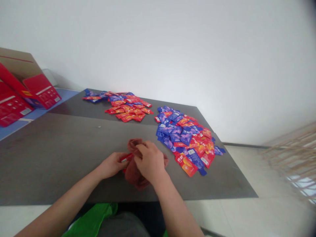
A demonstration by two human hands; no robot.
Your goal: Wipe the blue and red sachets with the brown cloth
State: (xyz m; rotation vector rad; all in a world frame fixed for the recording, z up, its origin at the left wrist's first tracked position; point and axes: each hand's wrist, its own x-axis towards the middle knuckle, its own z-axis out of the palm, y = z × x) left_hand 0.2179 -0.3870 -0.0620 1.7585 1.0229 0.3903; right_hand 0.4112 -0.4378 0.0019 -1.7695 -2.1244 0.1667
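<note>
Close to the table's front edge, my left hand [115,164] is closed on a red pouch [126,158], mostly hidden behind a cloth. My right hand [150,161] grips that reddish-brown cloth [134,171], pressing it against the pouch. A large pile of red and blue pouches [186,135] lies to the right of my hands. Farther back, a second group of red and blue pouches [128,105] is spread on the dark grey table [61,158].
An open red cardboard box [41,90] stands at the far left on a blue surface [66,94]. Behind the table rises a white wall [158,49]. Blurred wooden slats [293,148] are at the right, over a pale floor [247,164].
</note>
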